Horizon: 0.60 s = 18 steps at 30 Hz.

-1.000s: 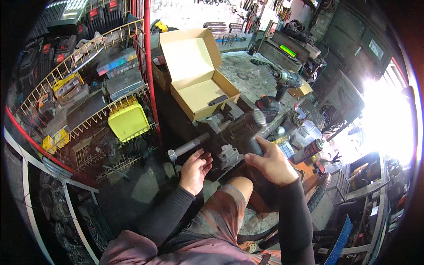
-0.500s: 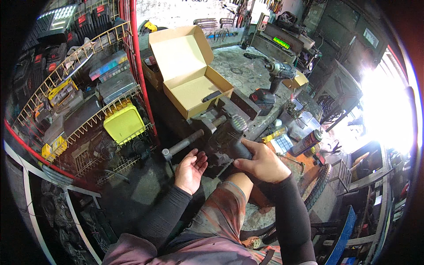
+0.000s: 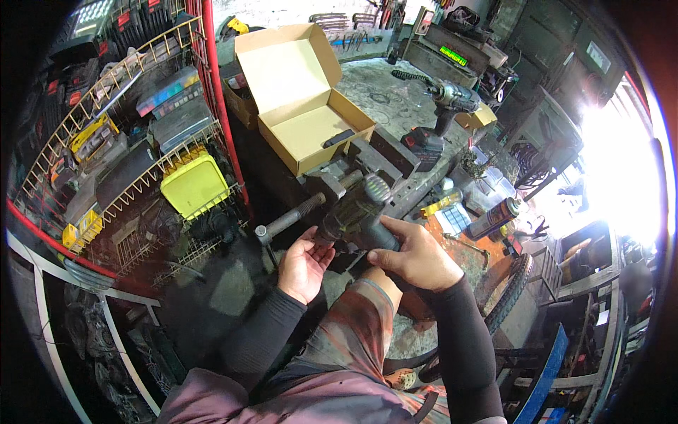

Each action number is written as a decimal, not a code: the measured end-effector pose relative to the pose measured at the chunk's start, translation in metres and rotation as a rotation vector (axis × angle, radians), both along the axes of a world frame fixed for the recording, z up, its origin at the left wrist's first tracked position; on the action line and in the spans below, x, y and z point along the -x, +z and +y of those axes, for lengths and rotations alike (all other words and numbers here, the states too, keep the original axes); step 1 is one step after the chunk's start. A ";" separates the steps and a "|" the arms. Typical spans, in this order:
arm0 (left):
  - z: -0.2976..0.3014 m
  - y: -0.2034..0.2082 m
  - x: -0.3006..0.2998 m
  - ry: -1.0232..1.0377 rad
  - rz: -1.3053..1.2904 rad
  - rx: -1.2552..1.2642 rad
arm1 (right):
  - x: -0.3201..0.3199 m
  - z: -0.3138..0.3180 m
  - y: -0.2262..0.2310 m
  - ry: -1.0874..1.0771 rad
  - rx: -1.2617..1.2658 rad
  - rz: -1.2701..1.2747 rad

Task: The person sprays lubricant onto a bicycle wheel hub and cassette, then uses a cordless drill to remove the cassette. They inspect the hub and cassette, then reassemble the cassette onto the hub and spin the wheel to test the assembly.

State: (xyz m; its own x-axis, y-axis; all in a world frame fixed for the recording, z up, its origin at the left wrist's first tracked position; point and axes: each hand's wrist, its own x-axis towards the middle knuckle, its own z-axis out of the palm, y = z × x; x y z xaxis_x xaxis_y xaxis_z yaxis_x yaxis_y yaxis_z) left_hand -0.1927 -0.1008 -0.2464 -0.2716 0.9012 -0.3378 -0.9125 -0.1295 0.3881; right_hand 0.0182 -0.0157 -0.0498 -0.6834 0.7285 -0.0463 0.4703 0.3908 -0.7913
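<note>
My right hand [image 3: 424,256] is wrapped round the grip of a dark, pistol-shaped power drill [image 3: 347,215]. The drill's rounded, vented back end points up and away, and its nose slants down to the left. Palm up, my left hand [image 3: 305,267] lies under the nose, fingers stretched and slightly curved. The fingertips are at the nose, partly hidden by it; I cannot tell whether they press on it. Just beyond the drill is a bench vise [image 3: 339,185], its threaded screw and handle [image 3: 289,219] reaching to the left.
Behind the vise, an open cardboard box [image 3: 296,131] holds a small black piece [image 3: 339,138]. Another cordless power tool [image 3: 445,116] stands on the workbench [image 3: 381,85]. A spray can [image 3: 494,216] is at the right. Wire shelving [image 3: 191,152] with a yellow tray [image 3: 195,186] stands left.
The drill has turned, and its nose has come over my left hand. My left fingers now meet the nose, where they were apart from it. My right hand keeps its hold.
</note>
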 end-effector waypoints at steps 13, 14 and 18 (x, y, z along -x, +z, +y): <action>-0.013 -0.007 0.008 -0.011 -0.043 -0.014 | 0.001 -0.006 0.003 -0.039 0.267 0.132; -0.014 -0.008 0.010 -0.027 -0.042 -0.024 | 0.002 -0.006 0.011 -0.064 0.163 -0.016; -0.009 0.010 -0.001 -0.043 0.270 -0.012 | -0.003 -0.017 -0.003 -0.090 -0.187 0.004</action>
State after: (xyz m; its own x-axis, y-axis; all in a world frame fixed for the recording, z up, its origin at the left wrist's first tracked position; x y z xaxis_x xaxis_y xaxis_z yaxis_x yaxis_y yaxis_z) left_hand -0.1914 -0.1094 -0.2362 -0.3122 0.9173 -0.2474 -0.7808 -0.0994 0.6168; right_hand 0.0217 -0.0325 -0.0526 -0.6151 0.7824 0.0978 0.5071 0.4875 -0.7107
